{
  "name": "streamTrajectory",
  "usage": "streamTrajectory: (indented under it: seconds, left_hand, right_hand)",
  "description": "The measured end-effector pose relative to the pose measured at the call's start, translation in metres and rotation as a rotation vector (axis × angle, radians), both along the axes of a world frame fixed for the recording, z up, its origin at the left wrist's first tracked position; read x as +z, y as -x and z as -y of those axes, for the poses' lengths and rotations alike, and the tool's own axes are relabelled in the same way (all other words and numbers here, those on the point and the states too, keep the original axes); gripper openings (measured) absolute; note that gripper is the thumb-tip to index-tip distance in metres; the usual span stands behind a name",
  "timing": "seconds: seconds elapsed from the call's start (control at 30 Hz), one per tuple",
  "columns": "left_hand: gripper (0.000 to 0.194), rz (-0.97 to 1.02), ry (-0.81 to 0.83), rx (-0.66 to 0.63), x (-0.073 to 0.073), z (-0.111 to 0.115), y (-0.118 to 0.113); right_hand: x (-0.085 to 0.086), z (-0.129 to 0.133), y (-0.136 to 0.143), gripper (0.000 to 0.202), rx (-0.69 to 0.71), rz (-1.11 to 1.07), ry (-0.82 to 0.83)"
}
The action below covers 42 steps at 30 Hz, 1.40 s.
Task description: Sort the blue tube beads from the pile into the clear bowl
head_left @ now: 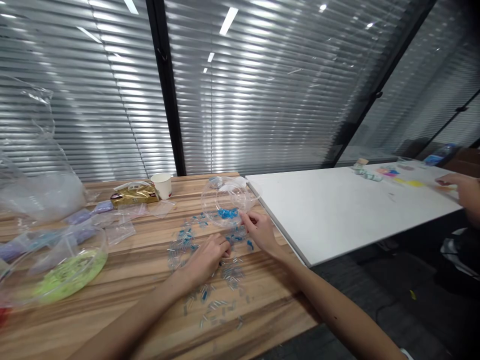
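My left hand (214, 251) is low over the wooden table, its fingers curled together among scattered small clear and blue tube pieces (231, 275). Whatever it pinches, if anything, is hidden. Beside the near right rim of a round clear plastic dish (207, 212), my right hand (261, 231) has thumb and forefinger pressed together; anything between them is too small to make out. Blue pieces (227, 213) lie in a heap inside the dish. More clear and blue pieces (184, 239) are spread to the left of my hands.
At left, a clear dish holds yellow-green pieces (71, 275), near small plastic bags (120, 231) and a big clear bag (41, 195). A gold packet (135, 194) and paper cup (162, 185) stand behind. A white table (300, 210) adjoins; another person's hand (459, 187) is over it.
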State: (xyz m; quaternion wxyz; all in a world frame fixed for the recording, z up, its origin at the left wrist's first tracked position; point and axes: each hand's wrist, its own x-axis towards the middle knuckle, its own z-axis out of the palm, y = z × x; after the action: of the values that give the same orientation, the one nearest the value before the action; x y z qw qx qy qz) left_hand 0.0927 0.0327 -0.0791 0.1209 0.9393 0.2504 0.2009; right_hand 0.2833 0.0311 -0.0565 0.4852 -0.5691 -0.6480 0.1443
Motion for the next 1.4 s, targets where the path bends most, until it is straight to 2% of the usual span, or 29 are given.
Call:
streamTrajectory:
  seconds: [0.1,0.2,0.33,0.43,0.53,0.6,0.7,0.77,0.83,0.87,0.93,1.0,1.13,1.4]
  left_hand:
    - [0.021,0.000,-0.054,-0.013,0.009,-0.001,0.002]
    - [0.022,0.106,-0.180,-0.019,0.029,-0.005,0.006]
    - [0.018,0.323,-0.198,0.112,0.052,-0.018,0.015]
    - [0.018,0.354,-0.180,0.184,0.051,-0.028,0.022]
    - [0.018,0.252,-0.169,0.184,0.044,-0.033,0.024]
    - [0.019,0.191,-0.134,0.142,0.046,-0.031,0.025]
    - [0.017,0.203,-0.036,0.032,0.065,-0.024,0.028]
    - [0.011,0.167,0.091,-0.007,0.080,-0.019,0.031]
    - [0.010,0.019,0.254,-0.031,0.089,-0.017,0.034]
    - [0.011,-0.064,0.296,-0.037,0.089,-0.017,0.035]
    - [0.018,-0.174,0.273,0.010,0.081,-0.019,0.035]
    - [0.020,-0.212,0.183,0.063,0.068,-0.022,0.033]
    - [0.022,-0.247,0.132,0.041,0.047,-0.027,0.028]
    - [0.024,-0.232,0.155,0.062,0.041,-0.028,0.029]
  right_hand:
    - [-0.001,0.000,0.000,0.047,0.010,0.007,-0.016]
    - [-0.002,-0.001,0.000,0.046,0.034,0.017,-0.046]
    - [-0.004,0.000,0.002,0.046,0.114,0.034,-0.064]
    - [-0.004,0.004,0.005,0.045,0.218,0.075,-0.065]
    - [-0.004,0.008,0.008,0.045,0.290,0.132,-0.079]
    - [-0.005,0.009,0.010,0.044,0.299,0.147,-0.075]
    - [-0.006,0.009,0.010,0.043,0.252,0.103,-0.057]
    - [-0.005,0.007,0.009,0.044,0.199,0.052,-0.046]
    - [-0.003,0.006,0.007,0.045,0.137,0.019,-0.041]
    - [-0.002,0.005,0.005,0.046,0.107,0.010,-0.040]
    - [-0.001,0.003,0.003,0.047,0.061,0.001,-0.046]
    - [-0.002,0.002,0.001,0.046,0.047,-0.007,-0.058]
    - [-0.005,0.001,0.001,0.045,0.064,0.013,-0.068]
    - [-0.004,0.003,0.002,0.046,0.084,0.032,-0.072]
